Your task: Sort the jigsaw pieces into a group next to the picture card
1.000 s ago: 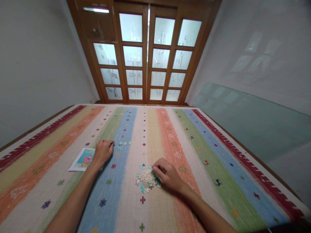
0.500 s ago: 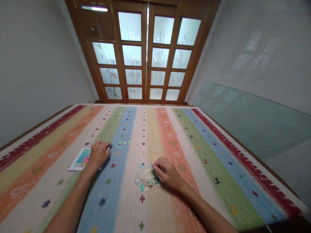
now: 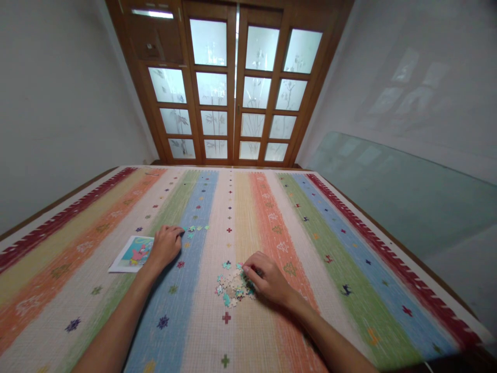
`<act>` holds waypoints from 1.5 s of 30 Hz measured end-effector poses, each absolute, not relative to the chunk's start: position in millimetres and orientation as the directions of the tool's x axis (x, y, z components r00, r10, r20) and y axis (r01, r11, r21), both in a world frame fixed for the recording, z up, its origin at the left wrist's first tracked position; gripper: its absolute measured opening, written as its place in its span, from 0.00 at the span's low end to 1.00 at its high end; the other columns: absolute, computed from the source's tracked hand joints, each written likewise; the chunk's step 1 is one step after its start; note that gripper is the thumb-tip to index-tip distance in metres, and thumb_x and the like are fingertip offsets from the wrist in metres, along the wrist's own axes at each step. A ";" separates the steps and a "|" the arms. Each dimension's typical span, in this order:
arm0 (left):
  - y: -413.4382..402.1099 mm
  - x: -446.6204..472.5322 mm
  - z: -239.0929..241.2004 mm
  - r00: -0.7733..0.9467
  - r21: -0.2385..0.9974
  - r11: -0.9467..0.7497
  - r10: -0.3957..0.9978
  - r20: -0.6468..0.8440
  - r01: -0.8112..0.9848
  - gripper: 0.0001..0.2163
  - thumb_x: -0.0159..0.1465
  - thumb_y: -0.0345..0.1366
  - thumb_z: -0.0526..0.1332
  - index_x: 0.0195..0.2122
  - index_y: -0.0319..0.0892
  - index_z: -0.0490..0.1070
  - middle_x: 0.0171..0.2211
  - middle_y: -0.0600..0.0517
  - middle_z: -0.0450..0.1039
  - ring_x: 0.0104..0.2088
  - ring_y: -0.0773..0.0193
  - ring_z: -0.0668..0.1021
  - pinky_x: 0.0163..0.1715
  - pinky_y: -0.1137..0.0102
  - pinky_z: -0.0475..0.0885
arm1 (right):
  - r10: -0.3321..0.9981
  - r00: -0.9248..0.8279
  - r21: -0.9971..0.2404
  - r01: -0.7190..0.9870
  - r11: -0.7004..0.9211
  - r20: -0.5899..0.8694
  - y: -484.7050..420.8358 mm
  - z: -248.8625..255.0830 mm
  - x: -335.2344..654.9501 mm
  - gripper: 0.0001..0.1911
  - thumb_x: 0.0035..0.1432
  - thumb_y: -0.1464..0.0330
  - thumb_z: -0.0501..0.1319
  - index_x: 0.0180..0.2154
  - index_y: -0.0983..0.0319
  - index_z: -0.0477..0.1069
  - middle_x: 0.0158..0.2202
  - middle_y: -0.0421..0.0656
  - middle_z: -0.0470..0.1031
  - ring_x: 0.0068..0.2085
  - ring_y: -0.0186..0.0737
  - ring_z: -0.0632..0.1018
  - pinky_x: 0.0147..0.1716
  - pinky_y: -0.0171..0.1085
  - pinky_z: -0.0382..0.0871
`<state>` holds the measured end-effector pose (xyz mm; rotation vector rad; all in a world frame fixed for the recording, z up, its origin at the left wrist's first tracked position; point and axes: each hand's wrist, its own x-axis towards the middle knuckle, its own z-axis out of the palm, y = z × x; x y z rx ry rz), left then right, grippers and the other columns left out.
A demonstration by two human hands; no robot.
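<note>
My left hand (image 3: 165, 246) lies knuckles up on the striped mat (image 3: 295, 248), its curled fingertips touching the left end of a short row of greenish puzzle pieces (image 3: 197, 228). A picture card (image 3: 132, 254) with a pink cartoon figure lies just left of that hand. My right hand (image 3: 266, 280) rests at the right edge of a heap of loose puzzle pieces (image 3: 232, 284), fingers curled and pinched among them. What the fingers of either hand hold is too small to make out.
The mat has long coloured stripes with small cross and star marks and a dark red border. A wooden door with frosted glass panes (image 3: 233, 83) stands at the far end. A pale green glass sheet (image 3: 407, 197) leans along the right wall.
My left hand drew back a little toward the card, then returned to the row of pieces. My right hand stays at the heap, shifted slightly.
</note>
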<state>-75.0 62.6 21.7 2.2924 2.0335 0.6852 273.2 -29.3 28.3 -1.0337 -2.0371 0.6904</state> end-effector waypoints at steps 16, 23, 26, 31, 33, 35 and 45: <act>23.7 -27.5 53.6 0.455 0.572 -0.510 0.854 0.251 0.642 0.12 0.67 0.43 0.58 0.40 0.44 0.79 0.37 0.47 0.78 0.36 0.58 0.78 0.42 0.63 0.74 | 0.813 -0.421 -0.714 0.411 0.567 0.403 -27.3 27.9 274.4 0.08 0.68 0.68 0.58 0.37 0.60 0.75 0.35 0.45 0.78 0.40 0.42 0.75 0.42 0.42 0.67; -2.2 6.1 51.6 0.728 0.660 -0.596 0.677 0.108 0.456 0.12 0.59 0.39 0.66 0.43 0.45 0.79 0.36 0.51 0.75 0.36 0.60 0.77 0.40 0.67 0.72 | 0.795 -0.435 -0.684 0.423 0.594 0.423 -24.6 25.9 274.9 0.08 0.68 0.71 0.58 0.37 0.60 0.75 0.36 0.45 0.79 0.41 0.44 0.75 0.44 0.44 0.67; -5.0 7.6 48.4 0.746 0.666 -0.594 0.661 0.085 0.451 0.11 0.57 0.35 0.65 0.41 0.46 0.78 0.37 0.51 0.73 0.37 0.60 0.75 0.41 0.66 0.71 | 0.798 -0.429 -0.685 0.425 0.592 0.424 -25.4 26.3 274.9 0.07 0.68 0.71 0.58 0.37 0.60 0.75 0.36 0.45 0.79 0.41 0.44 0.75 0.44 0.44 0.67; -6.2 8.3 43.5 0.743 0.665 -0.590 0.665 0.079 0.457 0.09 0.57 0.31 0.62 0.38 0.45 0.78 0.37 0.51 0.73 0.38 0.59 0.75 0.41 0.66 0.70 | 0.789 -0.428 -0.677 0.419 0.605 0.441 -26.8 27.6 275.0 0.07 0.68 0.71 0.59 0.37 0.60 0.75 0.36 0.44 0.79 0.41 0.44 0.75 0.44 0.44 0.67; -6.6 9.7 42.9 0.742 0.663 -0.596 0.664 0.089 0.453 0.08 0.57 0.31 0.62 0.37 0.45 0.78 0.37 0.51 0.73 0.38 0.60 0.75 0.41 0.66 0.70 | 0.784 -0.427 -0.672 0.416 0.613 0.450 -26.8 28.2 275.2 0.07 0.68 0.71 0.59 0.37 0.60 0.75 0.36 0.45 0.79 0.41 0.43 0.75 0.43 0.43 0.68; -6.5 10.9 44.0 0.746 0.662 -0.605 0.658 0.102 0.443 0.07 0.58 0.30 0.62 0.36 0.45 0.77 0.35 0.52 0.74 0.36 0.62 0.76 0.39 0.68 0.71 | 0.779 -0.427 -0.665 0.416 0.620 0.460 -26.6 28.9 275.4 0.07 0.68 0.71 0.59 0.37 0.60 0.75 0.36 0.45 0.79 0.40 0.43 0.75 0.43 0.43 0.68; 33.0 -45.2 51.6 0.356 0.508 -0.501 0.862 0.360 0.700 0.10 0.68 0.39 0.57 0.36 0.45 0.76 0.37 0.48 0.78 0.42 0.55 0.77 0.49 0.59 0.71 | 0.767 -0.427 -0.657 0.405 0.636 0.479 -27.0 28.5 276.8 0.08 0.68 0.71 0.58 0.37 0.60 0.75 0.35 0.44 0.79 0.40 0.42 0.76 0.42 0.42 0.68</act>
